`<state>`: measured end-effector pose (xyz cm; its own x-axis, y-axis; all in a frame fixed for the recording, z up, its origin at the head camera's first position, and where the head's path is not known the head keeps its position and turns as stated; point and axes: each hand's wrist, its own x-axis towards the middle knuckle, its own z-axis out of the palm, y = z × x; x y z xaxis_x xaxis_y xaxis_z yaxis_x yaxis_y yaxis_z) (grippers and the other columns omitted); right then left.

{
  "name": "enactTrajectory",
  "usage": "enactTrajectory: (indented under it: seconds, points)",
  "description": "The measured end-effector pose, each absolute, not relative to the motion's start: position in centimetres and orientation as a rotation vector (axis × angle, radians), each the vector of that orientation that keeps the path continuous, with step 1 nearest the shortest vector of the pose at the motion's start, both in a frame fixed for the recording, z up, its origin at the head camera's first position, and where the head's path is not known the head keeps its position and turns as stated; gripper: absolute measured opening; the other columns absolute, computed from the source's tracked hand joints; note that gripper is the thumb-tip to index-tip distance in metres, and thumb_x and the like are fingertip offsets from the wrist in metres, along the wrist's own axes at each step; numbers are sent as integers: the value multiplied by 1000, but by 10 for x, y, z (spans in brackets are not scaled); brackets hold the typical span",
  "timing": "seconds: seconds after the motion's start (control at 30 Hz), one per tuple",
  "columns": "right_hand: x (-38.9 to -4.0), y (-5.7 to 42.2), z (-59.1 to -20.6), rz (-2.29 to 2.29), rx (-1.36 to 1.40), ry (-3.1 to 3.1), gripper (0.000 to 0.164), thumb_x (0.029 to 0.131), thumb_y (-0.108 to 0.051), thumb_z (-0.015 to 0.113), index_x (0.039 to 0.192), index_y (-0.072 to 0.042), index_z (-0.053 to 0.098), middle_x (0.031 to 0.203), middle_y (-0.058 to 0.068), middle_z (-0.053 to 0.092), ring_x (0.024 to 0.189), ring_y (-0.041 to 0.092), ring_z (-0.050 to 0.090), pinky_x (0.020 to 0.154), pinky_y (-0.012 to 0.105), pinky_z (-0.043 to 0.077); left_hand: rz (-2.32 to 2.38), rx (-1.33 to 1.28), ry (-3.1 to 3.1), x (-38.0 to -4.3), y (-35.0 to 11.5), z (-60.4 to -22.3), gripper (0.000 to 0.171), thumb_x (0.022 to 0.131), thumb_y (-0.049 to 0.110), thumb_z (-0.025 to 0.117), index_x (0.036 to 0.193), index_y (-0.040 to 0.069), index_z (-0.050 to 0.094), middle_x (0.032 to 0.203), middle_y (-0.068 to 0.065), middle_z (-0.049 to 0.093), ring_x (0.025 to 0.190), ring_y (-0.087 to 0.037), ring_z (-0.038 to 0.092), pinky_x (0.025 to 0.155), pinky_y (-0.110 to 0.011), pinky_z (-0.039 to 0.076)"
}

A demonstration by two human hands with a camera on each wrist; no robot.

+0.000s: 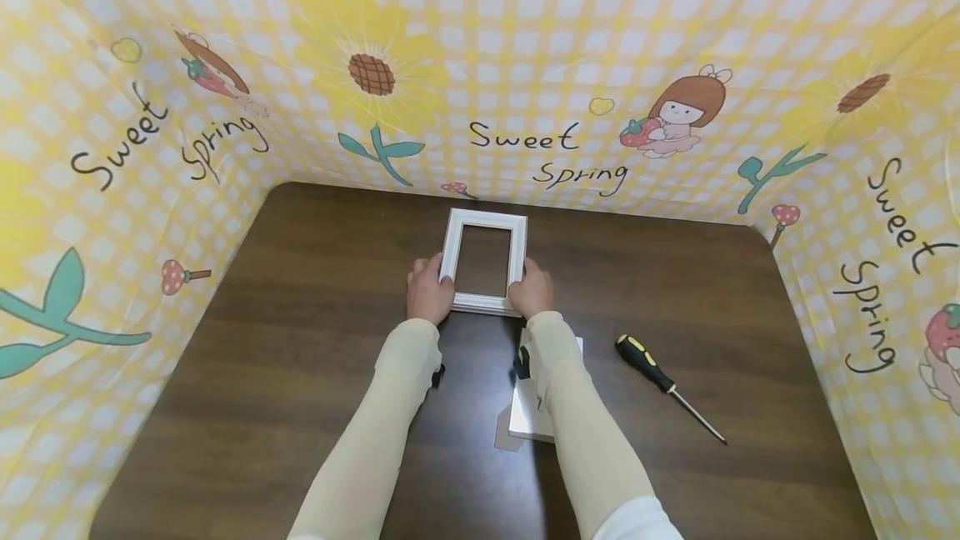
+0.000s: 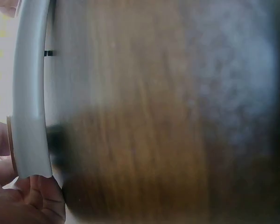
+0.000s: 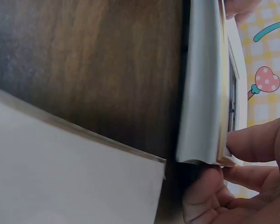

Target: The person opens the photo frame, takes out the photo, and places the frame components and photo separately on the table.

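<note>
A white picture frame (image 1: 482, 304) is at the far middle of the table, with brown tabletop showing through its opening. My left hand (image 1: 430, 290) grips its near left corner, thumb on the front face. At the near right corner my right hand (image 1: 532, 288) grips it in the same way. In the left wrist view, fingers (image 2: 49, 198) curl around the corner of the frame (image 2: 30, 93). The right wrist view shows thumb and fingers (image 3: 205, 189) pinching the frame's corner (image 3: 200, 88). The far sides of both hands are hidden.
A flat white panel (image 1: 528, 415) lies partly under my right forearm. To its right a black and yellow screwdriver (image 1: 651, 365) rests on the dark wooden table (image 1: 300, 390). Yellow checked cloth (image 1: 510, 48) walls off the back and both sides.
</note>
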<state>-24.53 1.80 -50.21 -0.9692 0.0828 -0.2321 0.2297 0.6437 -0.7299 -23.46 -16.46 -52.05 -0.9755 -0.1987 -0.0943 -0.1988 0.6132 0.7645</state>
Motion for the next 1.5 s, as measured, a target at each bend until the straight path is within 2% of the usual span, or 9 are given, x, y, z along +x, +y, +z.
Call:
enactTrajectory:
  seconds: [0.27, 0.4, 0.53, 0.7, 0.93, 1.07, 1.23, 1.4, 1.5]
  points:
    - [-240, 26, -504, -1287, 216, 2678, 55, 90, -1, 49, 144, -2, 51, 124, 21, 65, 109, 34, 58, 95, 45, 46, 1353, -363, 2800, -233, -160, -523, 53, 97, 11, 51, 150, 3, 46, 143, -21, 44, 129, -39, 40, 106, -48, 34]
    - [-236, 35, -504, -1338, 237, 2614, 58, 94, -7, 50, 151, 0, 42, 140, 22, 55, 123, 34, 53, 102, 46, 43, 1381, -388, 2792, -230, -158, -526, 55, 97, 13, 52, 150, 0, 44, 140, -22, 47, 130, -39, 39, 107, -48, 33]
    - [-228, 54, -495, -1398, 281, 2607, 56, 99, -13, 52, 152, 2, 40, 147, 23, 48, 134, 37, 46, 108, 49, 38, 1473, -435, 2758, -220, -158, -526, 55, 99, 19, 53, 150, 0, 43, 135, -20, 52, 128, -38, 41, 105, -48, 34]
    - [-201, 91, -482, -1419, 297, 2628, 47, 101, -17, 54, 146, 0, 50, 136, 24, 57, 123, 38, 55, 101, 52, 43, 1574, -490, 2767, -190, -154, -526, 48, 100, 19, 53, 146, 5, 49, 128, -16, 53, 120, -33, 46, 99, -49, 38]
    - [-124, 128, -485, -1049, 245, 2720, 39, 100, -20, 57, 130, 5, 61, 119, 25, 66, 107, 41, 63, 88, 55, 50, 1498, -265, 2720, -121, -116, -520, 24, 99, 11, 55, 117, 7, 70, 104, -8, 68, 88, -24, 62, 80, -43, 49]
    - [-89, 127, -493, -898, 258, 2760, 45, 98, -19, 57, 131, 11, 58, 123, 32, 62, 112, 47, 60, 94, 58, 46, 1315, -153, 2740, -93, -91, -516, 26, 98, 16, 59, 119, 6, 71, 108, -7, 70, 94, -26, 66, 83, -46, 50]
    - [-69, 112, -497, -959, 269, 2796, 47, 97, -18, 60, 132, 12, 57, 124, 33, 60, 114, 47, 58, 95, 58, 45, 1161, -40, 2827, -78, -69, -513, 35, 96, 20, 65, 123, -1, 69, 112, -15, 66, 101, -34, 65, 86, -50, 50]
    - [-59, 101, -500, -1000, 199, 2888, 18, 94, -14, 62, 99, 3, 65, 93, 23, 61, 83, 37, 59, 74, 52, 49, 1149, -24, 2779, -67, -60, -514, 46, 96, 22, 65, 132, -5, 62, 121, -22, 58, 110, -40, 60, 93, -54, 47]
    - [-53, 99, -502, -997, 188, 2920, 18, 94, -13, 63, 96, 4, 64, 90, 22, 60, 79, 37, 58, 71, 52, 48, 1177, -19, 2740, -62, -59, -514, 49, 96, 22, 64, 136, -7, 58, 125, -23, 56, 114, -40, 58, 97, -55, 45]
